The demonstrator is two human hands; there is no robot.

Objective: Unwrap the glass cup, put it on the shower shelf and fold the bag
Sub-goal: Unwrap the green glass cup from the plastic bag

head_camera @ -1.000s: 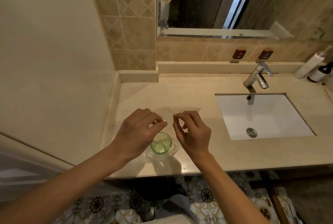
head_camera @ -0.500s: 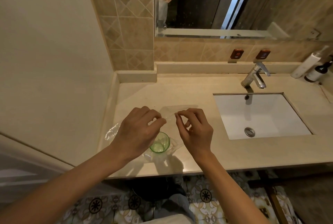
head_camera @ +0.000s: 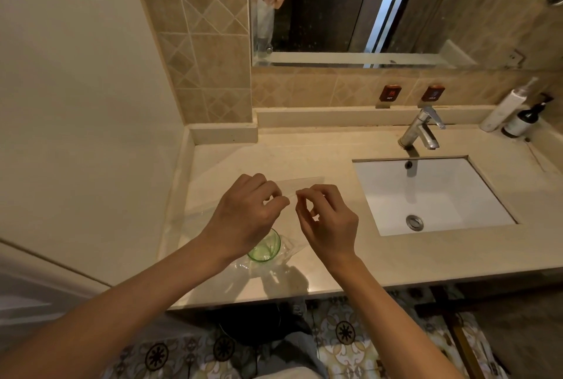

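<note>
i'm looking down at the vanity counter, and both hands are up over its front left part, working the clear bag. my left hand has thumb and forefinger pinched on the bag's upper edge, and my right hand pinches the same edge just beside it, the other fingers curled in. the film is so thin that i can't tell exactly where its mouth lies or how much each pinch has caught.

the green glass cup stands upright near the counter's front edge, partly hidden under my left wrist, with crinkled plastic bunched round its base. it looks to be still inside the bag's lower end, though i can't be sure where the film wraps it.

so i judge this as the unwrapping step, early on: the mouth of the bag is being parted and the cup isn't out yet. next calls for pulling the two pinches apart to open the mouth, then freeing one hand to reach in for the cup while the other holds the film back. the cup sits close to the front edge, so any tug on the bag should go up, not toward me. no shower shelf shows from here.
</note>
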